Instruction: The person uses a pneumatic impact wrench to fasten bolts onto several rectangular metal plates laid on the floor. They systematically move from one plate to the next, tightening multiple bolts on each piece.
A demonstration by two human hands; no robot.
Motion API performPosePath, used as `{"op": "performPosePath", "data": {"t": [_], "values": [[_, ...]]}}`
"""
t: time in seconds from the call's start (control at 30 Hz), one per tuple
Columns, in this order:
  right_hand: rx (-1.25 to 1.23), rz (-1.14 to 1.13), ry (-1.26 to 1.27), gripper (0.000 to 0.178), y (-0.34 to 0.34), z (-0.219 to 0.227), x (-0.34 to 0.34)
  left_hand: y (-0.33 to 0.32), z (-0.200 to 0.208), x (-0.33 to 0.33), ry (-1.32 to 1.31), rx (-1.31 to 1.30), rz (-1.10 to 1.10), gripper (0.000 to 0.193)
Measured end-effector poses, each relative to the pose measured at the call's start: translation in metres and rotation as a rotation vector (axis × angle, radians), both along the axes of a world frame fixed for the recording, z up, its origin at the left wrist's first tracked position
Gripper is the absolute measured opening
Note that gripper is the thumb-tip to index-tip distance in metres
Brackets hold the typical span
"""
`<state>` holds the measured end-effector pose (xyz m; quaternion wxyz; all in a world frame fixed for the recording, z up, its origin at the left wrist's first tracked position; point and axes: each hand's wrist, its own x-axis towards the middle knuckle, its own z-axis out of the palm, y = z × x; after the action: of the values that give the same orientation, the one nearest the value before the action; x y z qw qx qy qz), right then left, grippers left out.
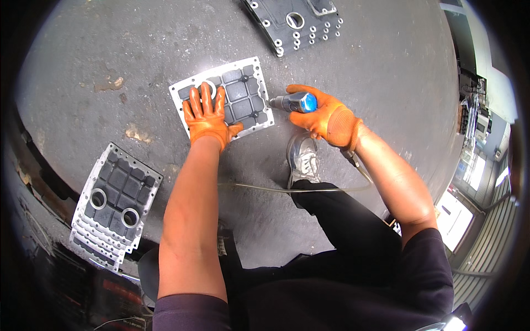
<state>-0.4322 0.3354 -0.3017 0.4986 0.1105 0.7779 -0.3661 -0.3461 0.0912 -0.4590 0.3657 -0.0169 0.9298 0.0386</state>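
My left hand [208,118], in an orange glove, lies open with fingers spread on a ribbed metal cover plate [241,91]. The plate has a bright machined rim with holes and a ring-shaped opening, partly under my fingers. In its orange glove, my right hand [328,117] is closed round a blue-and-grey air tool [298,102]. The tool's narrow tip points left at the plate's right edge, very close to it; whether they touch I cannot tell. A thin clear hose [331,190] runs from below my right hand, leftward behind my left forearm.
On the left sits a stack of similar metal plates [118,187] with two ring openings. A larger dark metal casting [292,33] with bosses lies at the top. My shoe [305,160] rests on the worn grey surface [138,60], just nearer than the tool.
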Motion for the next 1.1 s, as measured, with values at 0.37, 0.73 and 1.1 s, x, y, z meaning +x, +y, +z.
{"op": "performPosePath", "data": {"t": [0.37,0.73,1.1], "values": [[-0.021,-0.016,0.002,0.069,0.008,-0.008,0.014,0.000,0.001,0.000,-0.018,-0.022,0.001,0.122],[-0.018,-0.046,-0.019,0.065,-0.008,-0.011,0.000,-0.004,0.004,-0.001,-0.022,0.018,0.006,0.122],[0.029,-0.056,-0.007,0.052,-0.015,-0.007,0.000,-0.002,0.005,-0.005,-0.051,-0.016,-0.008,0.121]]}}
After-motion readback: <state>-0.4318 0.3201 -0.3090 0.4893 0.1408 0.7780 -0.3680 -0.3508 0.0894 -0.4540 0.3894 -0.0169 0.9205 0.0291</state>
